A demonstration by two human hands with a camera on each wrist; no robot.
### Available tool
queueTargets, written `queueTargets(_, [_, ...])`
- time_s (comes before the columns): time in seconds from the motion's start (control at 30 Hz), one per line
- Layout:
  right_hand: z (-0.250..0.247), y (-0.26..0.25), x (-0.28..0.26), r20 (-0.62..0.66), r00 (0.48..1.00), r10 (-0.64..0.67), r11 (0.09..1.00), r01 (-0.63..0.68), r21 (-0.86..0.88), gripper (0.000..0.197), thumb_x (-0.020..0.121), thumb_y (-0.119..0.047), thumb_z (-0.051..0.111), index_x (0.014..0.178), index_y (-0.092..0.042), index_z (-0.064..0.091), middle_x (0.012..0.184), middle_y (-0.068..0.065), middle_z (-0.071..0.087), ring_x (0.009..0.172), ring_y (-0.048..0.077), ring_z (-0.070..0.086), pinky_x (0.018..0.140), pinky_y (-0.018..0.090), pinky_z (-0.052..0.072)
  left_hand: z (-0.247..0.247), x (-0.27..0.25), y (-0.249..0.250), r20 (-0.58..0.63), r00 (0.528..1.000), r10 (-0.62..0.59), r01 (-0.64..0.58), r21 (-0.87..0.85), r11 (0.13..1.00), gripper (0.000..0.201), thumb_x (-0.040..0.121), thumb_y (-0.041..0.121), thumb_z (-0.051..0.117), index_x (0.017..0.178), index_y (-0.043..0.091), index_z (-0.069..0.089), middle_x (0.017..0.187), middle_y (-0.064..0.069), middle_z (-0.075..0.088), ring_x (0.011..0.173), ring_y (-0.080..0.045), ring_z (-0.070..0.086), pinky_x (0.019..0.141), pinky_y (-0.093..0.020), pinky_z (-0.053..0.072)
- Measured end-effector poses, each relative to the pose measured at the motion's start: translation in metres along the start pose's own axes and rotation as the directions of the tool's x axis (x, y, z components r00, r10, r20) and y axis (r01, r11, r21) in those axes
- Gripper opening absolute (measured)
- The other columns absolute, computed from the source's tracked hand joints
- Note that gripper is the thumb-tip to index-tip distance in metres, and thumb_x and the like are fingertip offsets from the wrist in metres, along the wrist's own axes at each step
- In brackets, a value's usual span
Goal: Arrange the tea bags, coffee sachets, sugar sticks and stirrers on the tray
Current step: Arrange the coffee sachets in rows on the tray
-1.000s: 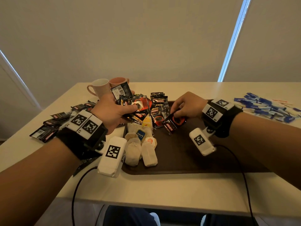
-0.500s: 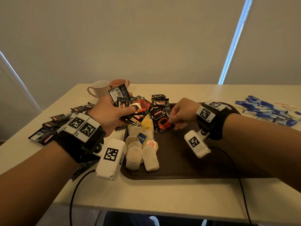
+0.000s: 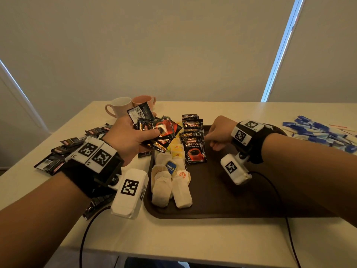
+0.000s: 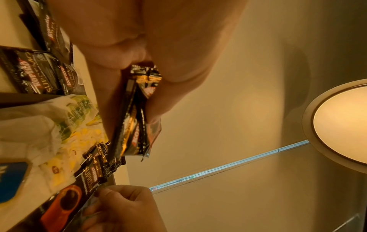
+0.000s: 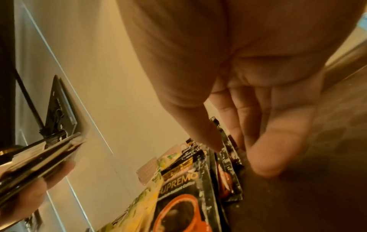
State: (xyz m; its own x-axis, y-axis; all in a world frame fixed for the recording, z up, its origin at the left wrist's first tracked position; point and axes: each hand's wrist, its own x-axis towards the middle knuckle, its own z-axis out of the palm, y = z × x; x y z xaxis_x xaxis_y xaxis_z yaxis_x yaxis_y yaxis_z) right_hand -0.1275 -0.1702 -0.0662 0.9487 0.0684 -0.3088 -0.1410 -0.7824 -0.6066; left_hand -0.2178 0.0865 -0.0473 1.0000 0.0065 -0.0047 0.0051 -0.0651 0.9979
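Left hand point(image 3: 129, 136) closed round a bundle point(image 3: 154, 130) of coffee sachets, thumb on top, held up just beside the tray's left edge. Right hand point(image 3: 220, 134) low over the tray point(image 3: 231, 200), fingers curled, tips at the right edge of the sachet row point(image 3: 192, 132).

Changed in the last second: front sachet point(image 3: 195, 151), a second ago pinched in the right hand above the tray, now lying flat at the near end of the row. Bundle held the same as before. Meaning for the task, as a judgement: one more sachet placed, row growing toward the body, next one probably to be taken from the bundle.

From the head view alone, impossible to tell whether the right hand grips anything. In the right wrist view, thumb and fingers point(image 5: 264, 157) against the row's edge, perhaps straightening it; pinching or only touching, not clear. In the left wrist view, bundle seen edge-on, several sachets thick.

Further out: tea bags point(image 3: 170, 182) on the tray's left part. Sugar sticks point(image 3: 318, 132) off the tray, on the table point(image 3: 193, 238) at right. Loose sachets point(image 3: 63, 151) on the table at left. Stirrers not made out surely. Two mugs point(image 3: 119, 107) behind.
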Motion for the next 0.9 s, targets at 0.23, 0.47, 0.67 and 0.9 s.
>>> queueTargets(0.23, [-0.001, -0.003, -0.001, 0.064, 0.998, -0.011, 0.993, 0.004, 0.117, 0.019, 0.094, -0.002, 0.06, 0.11, 0.009, 0.064, 0.081, 0.016, 0.07, 0.062, 0.023, 0.067, 0.058, 0.028, 0.058, 0.003, -0.005, 0.004, 0.0, 1.0, -0.013, 0.013, -0.018, 1.0, 0.072, 0.06, 0.014, 0.08, 0.129, 0.015, 0.057, 0.117, -0.014, 0.07, 0.104, -0.036, 0.069, 0.089, -0.061, 0.053])
queueTargets(0.47, [-0.003, 0.001, 0.0, 0.098, 0.995, -0.02, 0.988, 0.005, 0.152, 0.021, 0.091, -0.008, 0.067, 0.111, -0.002, 0.065, 0.082, 0.014, 0.071, 0.059, 0.018, 0.068, 0.053, 0.026, 0.059, 0.008, -0.007, 0.004, -0.001, 1.0, -0.007, 0.007, -0.023, 1.0, 0.071, 0.06, 0.014, 0.079, 0.128, 0.015, 0.058, 0.117, -0.014, 0.07, 0.105, -0.037, 0.068, 0.089, -0.061, 0.053])
queueTargets(0.67, [0.004, -0.002, -0.007, 0.222, 0.975, -0.024, 0.987, 0.059, -0.15, 0.036, 0.082, -0.04, 0.077, 0.085, -0.004, 0.072, 0.071, 0.006, 0.074, 0.047, 0.011, 0.061, 0.046, 0.021, 0.046, 0.015, -0.008, 0.004, -0.004, 1.0, -0.027, 0.027, -0.059, 0.998, 0.069, 0.058, 0.011, 0.078, 0.124, 0.011, 0.059, 0.114, -0.017, 0.07, 0.103, -0.037, 0.069, 0.088, -0.061, 0.054])
queueTargets(0.9, [-0.004, -0.014, -0.014, 0.038, 0.99, -0.139, 0.978, 0.143, -0.153, 0.038, 0.089, -0.042, 0.07, 0.076, -0.006, 0.071, 0.058, 0.001, 0.069, 0.045, 0.01, 0.058, 0.05, 0.021, 0.048, 0.021, -0.009, 0.001, 0.013, 0.998, -0.057, 0.058, -0.089, 0.994, 0.053, 0.08, -0.005, 0.07, 0.129, 0.009, 0.054, 0.115, -0.016, 0.07, 0.103, -0.034, 0.07, 0.083, -0.054, 0.058])
